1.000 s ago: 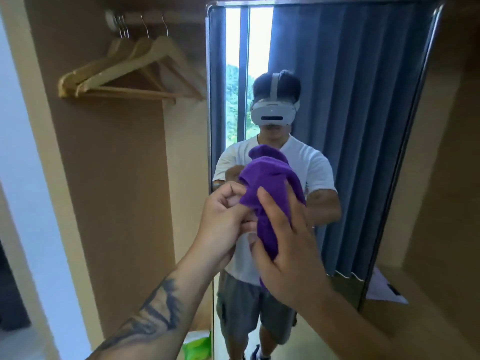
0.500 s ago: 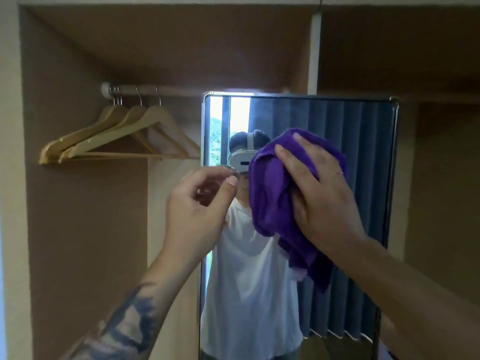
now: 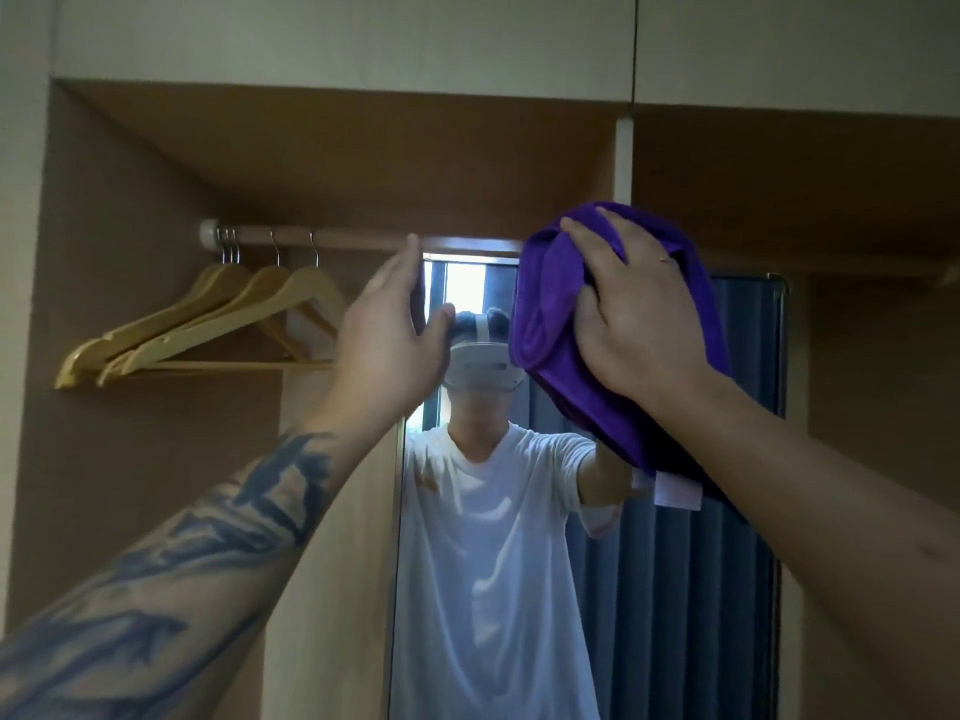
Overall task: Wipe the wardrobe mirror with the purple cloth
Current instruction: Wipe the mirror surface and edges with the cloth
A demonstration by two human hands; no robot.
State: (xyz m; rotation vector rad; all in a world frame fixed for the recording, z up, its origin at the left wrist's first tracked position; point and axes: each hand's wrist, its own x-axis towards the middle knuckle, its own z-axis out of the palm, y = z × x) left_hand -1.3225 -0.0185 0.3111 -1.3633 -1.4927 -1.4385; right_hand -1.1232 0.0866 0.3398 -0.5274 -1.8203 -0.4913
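The tall wardrobe mirror (image 3: 675, 589) stands inside the open wardrobe and reflects a person in a white shirt and a blue curtain. My right hand (image 3: 639, 324) is spread over the bunched purple cloth (image 3: 545, 324) and presses it against the mirror's upper part, near the top edge. A white label (image 3: 675, 492) hangs from the cloth's lower end. My left hand (image 3: 395, 330) is at the mirror's top left corner, fingers straight up along the frame and thumb across the glass, gripping the edge.
A wooden clothes rail (image 3: 337, 237) runs just above the mirror's top. Several empty wooden hangers (image 3: 208, 324) hang at its left end. The wardrobe's brown side walls close in on both sides, with a white divider (image 3: 623, 163) above.
Both hands have risen. The right hand carried the cloth from chest height to the mirror's top. The left hand let go of the cloth and took the mirror's top left corner.
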